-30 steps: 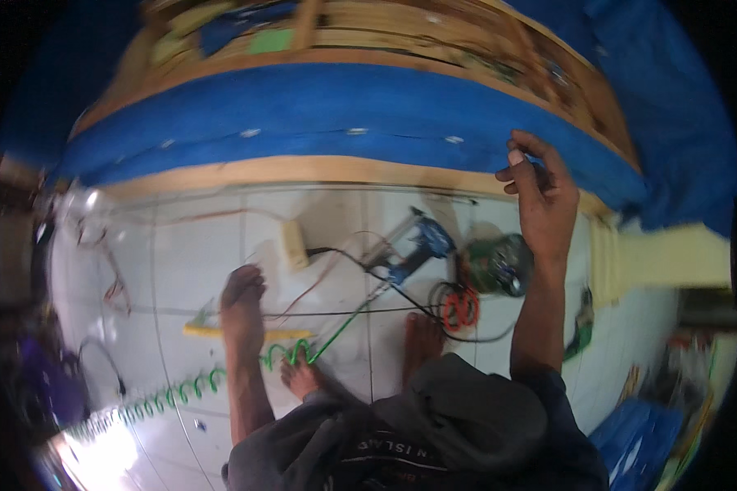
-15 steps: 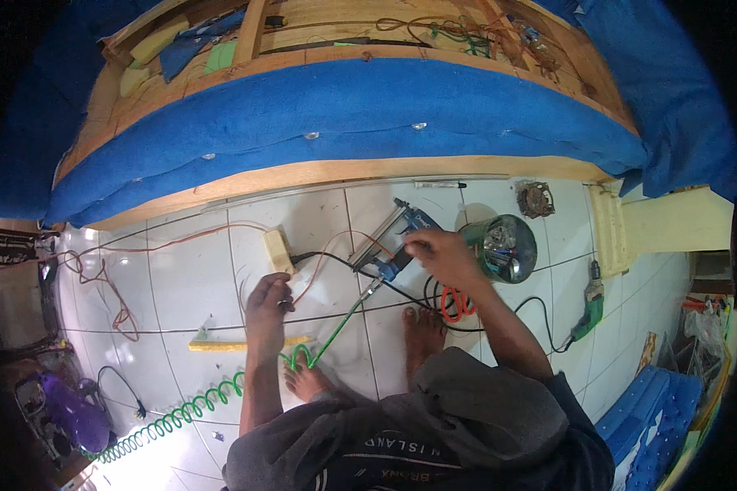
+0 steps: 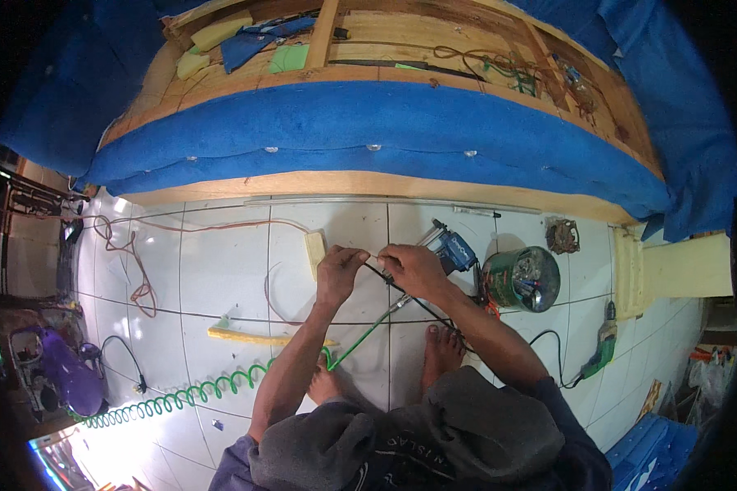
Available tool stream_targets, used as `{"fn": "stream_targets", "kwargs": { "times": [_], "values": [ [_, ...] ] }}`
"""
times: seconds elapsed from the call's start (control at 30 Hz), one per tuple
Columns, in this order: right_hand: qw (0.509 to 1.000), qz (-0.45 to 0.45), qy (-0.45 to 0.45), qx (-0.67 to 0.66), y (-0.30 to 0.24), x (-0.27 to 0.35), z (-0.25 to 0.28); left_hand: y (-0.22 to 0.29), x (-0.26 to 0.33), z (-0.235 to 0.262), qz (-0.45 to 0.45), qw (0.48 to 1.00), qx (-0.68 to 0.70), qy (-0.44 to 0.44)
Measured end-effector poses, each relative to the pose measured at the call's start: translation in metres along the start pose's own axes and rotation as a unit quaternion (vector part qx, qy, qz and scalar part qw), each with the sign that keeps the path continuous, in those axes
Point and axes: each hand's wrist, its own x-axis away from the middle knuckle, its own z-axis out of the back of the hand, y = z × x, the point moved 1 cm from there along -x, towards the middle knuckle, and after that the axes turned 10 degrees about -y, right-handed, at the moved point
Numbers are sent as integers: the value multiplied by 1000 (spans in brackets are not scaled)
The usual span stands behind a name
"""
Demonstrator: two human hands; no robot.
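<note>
In the head view, the left hand and the right hand meet over the tiled floor, just this side of a wooden frame covered in blue fabric. The left hand is nearly closed, with thumb and forefinger pinched together; the right is curled the same way, its fingertips just beside the left's. A pale sliver shows between the fingertips (too small to name, and I cannot tell which hand grips it). A black cable runs from just by the left fingertips, toward the near right and under the right forearm; whether either hand has hold of it, I cannot tell.

A cream extension socket lies just beyond the left hand, partly hidden by it. Right of the right hand lies a blue pneumatic stapler, joined to a green coiled air hose that stretches to the near left. Farther right stands a round green tub of small tools, with a marker pen beyond it and a green power drill at the near right. A yellow foam strip lies left of the left forearm.
</note>
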Motion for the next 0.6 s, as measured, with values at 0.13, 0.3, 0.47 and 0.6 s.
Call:
{"fn": "stream_targets", "kwargs": {
  "times": [0.13,0.3,0.47,0.6],
  "values": [
    [997,-56,18,59,7,34,23,-24,17,34,31,964,261,37],
    [954,-162,145,208,59,89,109,-117,66,218,-22,828,491,270],
    [857,-276,252,355,128,158,215,-185,174,397,32,765,434,476],
    [854,-341,242,310,134,162,237,-134,183,384,52,812,373,445]
  ]
}}
